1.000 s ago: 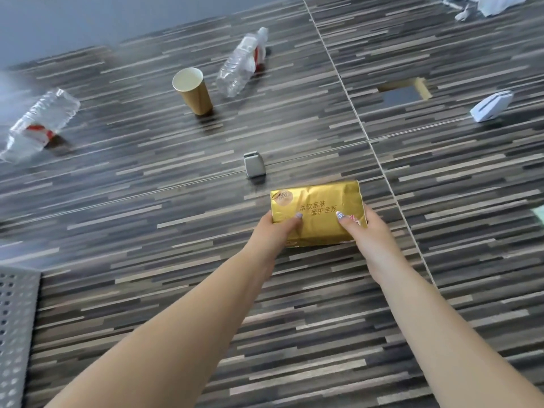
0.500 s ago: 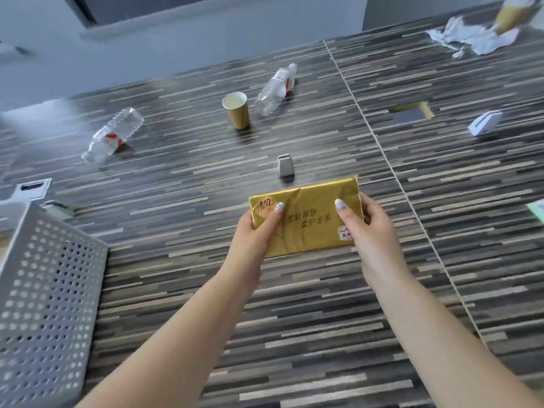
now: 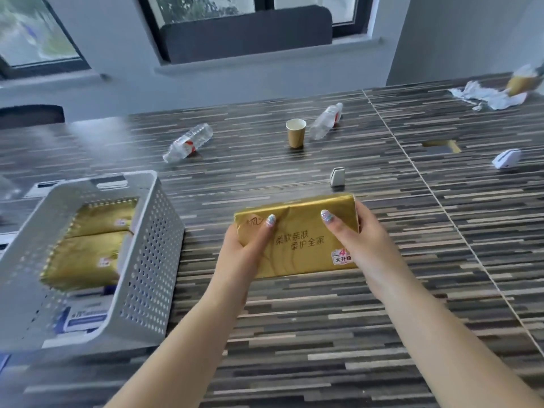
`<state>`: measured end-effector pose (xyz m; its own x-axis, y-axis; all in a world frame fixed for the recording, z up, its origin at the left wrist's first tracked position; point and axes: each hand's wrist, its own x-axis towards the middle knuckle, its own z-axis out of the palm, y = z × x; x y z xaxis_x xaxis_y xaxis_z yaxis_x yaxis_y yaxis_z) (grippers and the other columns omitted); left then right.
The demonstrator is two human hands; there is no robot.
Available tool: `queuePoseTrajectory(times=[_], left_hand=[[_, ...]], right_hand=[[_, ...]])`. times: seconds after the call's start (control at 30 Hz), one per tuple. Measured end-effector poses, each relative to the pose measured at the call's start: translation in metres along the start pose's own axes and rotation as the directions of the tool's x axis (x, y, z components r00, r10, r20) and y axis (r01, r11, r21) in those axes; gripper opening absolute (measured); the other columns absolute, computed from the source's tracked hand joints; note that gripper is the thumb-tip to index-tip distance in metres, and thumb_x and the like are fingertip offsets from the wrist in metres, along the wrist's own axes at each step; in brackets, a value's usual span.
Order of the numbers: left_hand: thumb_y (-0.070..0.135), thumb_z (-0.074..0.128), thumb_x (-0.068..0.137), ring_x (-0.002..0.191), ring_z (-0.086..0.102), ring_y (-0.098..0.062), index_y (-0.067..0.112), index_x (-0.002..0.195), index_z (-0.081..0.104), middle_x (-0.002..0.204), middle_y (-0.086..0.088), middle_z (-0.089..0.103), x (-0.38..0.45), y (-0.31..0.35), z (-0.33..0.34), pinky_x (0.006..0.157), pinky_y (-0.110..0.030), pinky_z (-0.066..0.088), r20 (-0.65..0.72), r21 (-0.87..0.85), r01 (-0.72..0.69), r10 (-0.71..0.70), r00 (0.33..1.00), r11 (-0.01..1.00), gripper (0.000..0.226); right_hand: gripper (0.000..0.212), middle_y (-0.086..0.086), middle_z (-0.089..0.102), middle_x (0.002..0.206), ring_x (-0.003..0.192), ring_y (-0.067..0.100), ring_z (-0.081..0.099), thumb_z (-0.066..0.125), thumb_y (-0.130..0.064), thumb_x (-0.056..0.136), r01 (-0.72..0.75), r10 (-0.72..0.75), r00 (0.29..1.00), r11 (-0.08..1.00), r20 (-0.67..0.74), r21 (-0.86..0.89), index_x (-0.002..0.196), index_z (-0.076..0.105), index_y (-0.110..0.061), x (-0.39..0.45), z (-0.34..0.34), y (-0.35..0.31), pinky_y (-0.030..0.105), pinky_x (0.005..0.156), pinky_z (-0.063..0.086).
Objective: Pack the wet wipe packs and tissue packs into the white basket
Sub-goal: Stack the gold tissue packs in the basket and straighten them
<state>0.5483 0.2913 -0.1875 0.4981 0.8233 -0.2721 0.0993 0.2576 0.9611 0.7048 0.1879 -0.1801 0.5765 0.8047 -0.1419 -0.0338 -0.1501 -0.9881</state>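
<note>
On the striped dark wood-grain table (image 3: 294, 334), both hands, left (image 3: 241, 254) and right (image 3: 363, 245), grasp a gold foil tissue pack (image 3: 297, 245); left of the fingers, the white perforated plastic basket (image 3: 147, 260) already holds two, so this one seems left to pack.

Left hand (image 3: 245, 245), right hand (image 3: 360, 244) both gripping, thumbs on top.

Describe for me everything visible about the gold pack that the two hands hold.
The gold tissue pack is a rectangular block in shiny, slightly wrinkled foil-like wrap, with printed Chinese characters and a small red-and-white label near its right end. The left hand and right hand grip its ends, thumbs on top. It lies roughly level, right of the white basket.
</note>
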Motion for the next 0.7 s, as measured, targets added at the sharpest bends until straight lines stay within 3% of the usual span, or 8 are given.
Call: queuePoseTrajectory(times=[0.17,0.3,0.37,0.43,0.57,0.7], left_hand=[[0.066,0.069,0.064,0.100,0.070,-0.021,0.029,0.103,0.065,0.104,-0.001,0.074,-0.026,0.005,-0.065,0.092,-0.050,0.052,-0.116,0.054,-0.106,0.112,0.987,0.993,0.053],[0.078,0.063,0.063,0.104,0.067,-0.024,0.035,0.105,0.064,0.109,-0.001,0.071,-0.041,0.013,-0.118,0.092,-0.052,0.051,-0.116,0.137,-0.126,0.142,0.983,0.983,0.060],[0.080,0.062,0.061,0.106,0.066,-0.026,0.033,0.109,0.064,0.111,-0.003,0.071,-0.048,0.019,-0.138,0.095,-0.052,0.049,-0.080,0.139,-0.113,0.125,0.989,0.984,0.068],[0.080,0.061,0.061,0.110,0.063,-0.031,0.027,0.111,0.063,0.114,-0.008,0.070,-0.055,0.025,-0.155,0.099,-0.051,0.046,-0.024,0.140,-0.077,0.081,0.996,0.987,0.073],[0.051,0.064,0.076,0.108,0.066,-0.013,0.028,0.113,0.063,0.110,0.006,0.073,-0.073,0.036,-0.193,0.100,-0.037,0.046,0.101,0.135,-0.054,0.041,0.994,0.989,0.044],[0.041,0.075,0.074,0.104,0.068,-0.015,0.021,0.115,0.062,0.107,0.003,0.075,-0.081,0.041,-0.220,0.098,-0.036,0.049,0.078,0.112,-0.036,0.028,0.997,0.993,0.047]], right_hand=[[0.037,-0.015,0.070,0.086,0.082,-0.003,0.065,0.057,-0.065,0.068,0.113,-0.116,0.993,0.990,-0.030,-0.089,0.091,0.062,-0.036,-0.023,0.066,-0.009,0.022,0.071,0.050],[0.027,-0.026,0.070,0.087,0.086,-0.001,0.066,0.054,-0.066,0.069,0.125,-0.126,0.992,0.991,-0.007,-0.043,0.084,0.064,-0.046,-0.036,0.113,-0.012,0.030,0.077,0.054],[0.025,-0.023,0.071,0.087,0.090,0.003,0.066,0.053,-0.066,0.069,0.107,-0.106,0.994,0.994,0.038,-0.027,0.083,0.065,-0.049,-0.041,0.130,-0.015,0.031,0.079,0.054],[0.030,-0.016,0.073,0.093,0.095,0.008,0.067,0.054,-0.064,0.069,0.054,-0.055,0.992,0.998,0.115,0.014,0.090,0.064,-0.045,-0.046,0.139,-0.019,0.031,0.082,0.053],[0.054,-0.008,0.071,0.110,0.095,0.003,0.069,0.068,-0.056,0.063,0.002,-0.005,0.942,1.000,0.334,0.008,0.113,0.058,-0.036,-0.055,0.159,-0.033,0.023,0.086,0.051],[0.077,-0.004,0.065,0.120,0.107,0.013,0.064,0.079,-0.050,0.054,-0.003,0.021,0.918,0.999,0.396,-0.046,0.124,0.050,-0.035,-0.058,0.180,-0.041,0.035,0.096,0.049]])
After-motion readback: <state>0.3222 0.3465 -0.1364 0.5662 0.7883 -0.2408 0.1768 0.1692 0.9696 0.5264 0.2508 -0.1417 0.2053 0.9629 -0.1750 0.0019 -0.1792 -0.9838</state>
